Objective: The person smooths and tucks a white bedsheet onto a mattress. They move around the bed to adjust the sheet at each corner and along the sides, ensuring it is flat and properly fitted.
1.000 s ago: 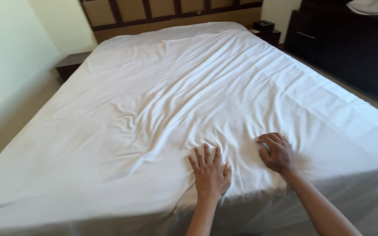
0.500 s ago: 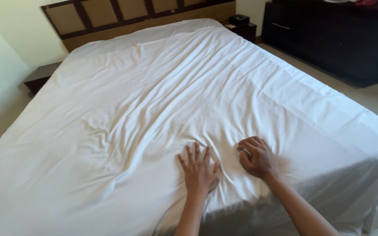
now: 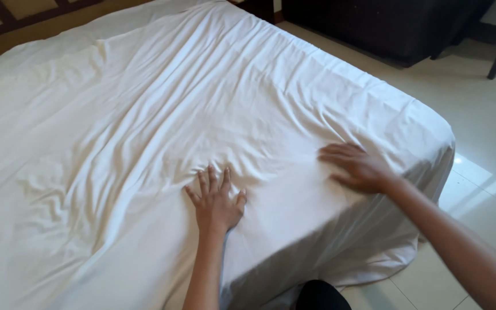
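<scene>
The white sheet lay rumpled over the bed, its creases running away from you toward the headboard. Your left hand pressed flat, fingers spread, near the foot edge; your right hand, open and empty, lay flat nearer the corner.

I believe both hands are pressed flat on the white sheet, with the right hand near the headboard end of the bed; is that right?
Not quite. The head view shows the right hand flat on the white sheet near the foot corner of the bed, by the tiled floor, not near the headboard end. The left hand is pressed flat on the sheet, as you say.
</scene>
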